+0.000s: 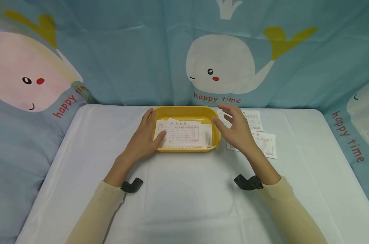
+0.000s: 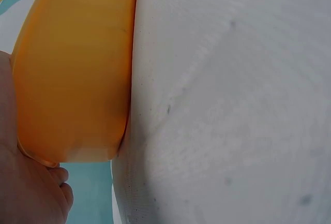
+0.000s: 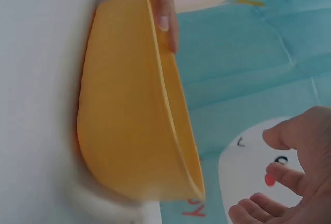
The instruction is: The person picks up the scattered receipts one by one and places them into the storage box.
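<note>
A yellow plastic basket (image 1: 184,109) stands on the white table with several printed paper slips (image 1: 179,135) lying in it. At its left end my left hand (image 1: 144,137) holds the rim, the thumb reaching over to the inside and the fingers along the outer end. The left wrist view shows the basket's plain outer wall (image 2: 77,69) beside that palm. My right hand (image 1: 235,130) hovers just off the basket's right end, thumb and fingers spread with nothing between them. In the right wrist view a gap separates its fingers (image 3: 287,177) from the rim.
Right of the basket lie an upper printed slip (image 1: 254,120) and a lower printed slip (image 1: 267,145), partly covered by my right hand and wrist. Behind the white table (image 1: 187,196) hangs a blue curtain (image 1: 135,57) with whale prints.
</note>
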Available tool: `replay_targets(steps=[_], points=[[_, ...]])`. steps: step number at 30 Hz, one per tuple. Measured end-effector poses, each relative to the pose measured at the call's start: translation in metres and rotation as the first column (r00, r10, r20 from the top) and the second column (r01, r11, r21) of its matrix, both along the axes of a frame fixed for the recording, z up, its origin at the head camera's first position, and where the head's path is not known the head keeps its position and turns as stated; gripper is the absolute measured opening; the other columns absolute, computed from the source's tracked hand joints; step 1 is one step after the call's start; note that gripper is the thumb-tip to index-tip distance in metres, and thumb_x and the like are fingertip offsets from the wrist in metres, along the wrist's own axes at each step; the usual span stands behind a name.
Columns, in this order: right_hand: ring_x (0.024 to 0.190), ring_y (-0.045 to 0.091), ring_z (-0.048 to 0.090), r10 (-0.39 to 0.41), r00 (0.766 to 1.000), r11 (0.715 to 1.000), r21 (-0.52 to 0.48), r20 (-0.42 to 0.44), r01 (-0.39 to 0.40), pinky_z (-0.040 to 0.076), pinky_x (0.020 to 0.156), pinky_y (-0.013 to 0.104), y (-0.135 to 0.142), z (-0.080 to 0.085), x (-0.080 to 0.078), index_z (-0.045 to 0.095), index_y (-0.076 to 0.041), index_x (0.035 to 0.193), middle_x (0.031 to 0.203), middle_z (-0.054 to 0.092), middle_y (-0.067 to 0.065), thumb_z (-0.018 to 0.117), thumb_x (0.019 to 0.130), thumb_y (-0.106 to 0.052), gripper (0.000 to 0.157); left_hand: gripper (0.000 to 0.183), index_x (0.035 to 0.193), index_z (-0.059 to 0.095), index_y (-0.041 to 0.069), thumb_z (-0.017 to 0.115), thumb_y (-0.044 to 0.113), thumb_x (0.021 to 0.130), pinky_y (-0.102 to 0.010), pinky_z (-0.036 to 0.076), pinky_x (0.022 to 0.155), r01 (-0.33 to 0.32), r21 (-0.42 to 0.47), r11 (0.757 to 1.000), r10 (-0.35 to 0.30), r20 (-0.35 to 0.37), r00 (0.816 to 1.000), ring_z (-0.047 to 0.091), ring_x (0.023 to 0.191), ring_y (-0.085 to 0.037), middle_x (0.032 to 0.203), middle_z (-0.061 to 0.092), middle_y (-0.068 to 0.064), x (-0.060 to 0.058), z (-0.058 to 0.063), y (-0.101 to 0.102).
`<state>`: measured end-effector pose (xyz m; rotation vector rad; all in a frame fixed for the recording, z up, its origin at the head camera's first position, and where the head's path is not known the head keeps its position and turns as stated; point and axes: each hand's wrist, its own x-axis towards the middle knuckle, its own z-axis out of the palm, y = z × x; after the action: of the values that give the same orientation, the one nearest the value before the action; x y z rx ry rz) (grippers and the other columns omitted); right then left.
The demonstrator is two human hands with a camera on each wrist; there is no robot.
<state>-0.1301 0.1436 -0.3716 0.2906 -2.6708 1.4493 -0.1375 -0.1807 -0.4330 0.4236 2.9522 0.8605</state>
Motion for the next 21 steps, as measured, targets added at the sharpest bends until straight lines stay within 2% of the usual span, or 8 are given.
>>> replay_targets(steps=[6, 14, 21], points=[[0.138, 0.03, 0.051, -0.028, 1.0, 0.999, 0.029, -0.014, 0.028, 0.047, 0.112, 0.048, 0.015, -0.006, 0.009, 0.053, -0.008, 0.141, 0.146, 0.052, 0.01, 0.067, 0.097, -0.023, 0.049, 0.087, 0.163, 0.001, 0.012, 0.048, 0.05, 0.101, -0.052, 0.033, 0.122, -0.001, -0.001, 1.0, 0.001, -0.003, 1.0, 0.025, 0.155, -0.03, 0.172, 0.0, -0.004, 0.0, 0.001, 0.0], [0.139, 0.029, 0.051, -0.031, 1.0, 0.999, -0.018, -0.002, 0.031, 0.045, 0.114, 0.045, 0.032, -0.012, 0.016, 0.053, -0.008, 0.141, 0.146, 0.054, 0.008, 0.066, 0.098, -0.026, 0.049, 0.087, 0.163, 0.001, 0.012, 0.048, 0.051, 0.101, -0.052, 0.034, 0.121, -0.003, 0.007, 1.0, 0.003, -0.005, 1.0, 0.026, 0.155, -0.031, 0.172, 0.0, -0.003, 0.0, 0.0, -0.001], [0.14, 0.029, 0.051, -0.059, 0.998, 0.998, 0.005, 0.012, 0.059, 0.043, 0.115, 0.048, 0.046, -0.018, 0.026, 0.053, -0.008, 0.142, 0.147, 0.053, 0.008, 0.066, 0.098, -0.028, 0.05, 0.087, 0.164, 0.0, 0.014, 0.047, 0.052, 0.101, -0.052, 0.034, 0.122, -0.003, 0.003, 1.0, 0.003, -0.001, 1.0, 0.026, 0.155, -0.03, 0.172, -0.001, -0.003, 0.001, -0.001, -0.002]])
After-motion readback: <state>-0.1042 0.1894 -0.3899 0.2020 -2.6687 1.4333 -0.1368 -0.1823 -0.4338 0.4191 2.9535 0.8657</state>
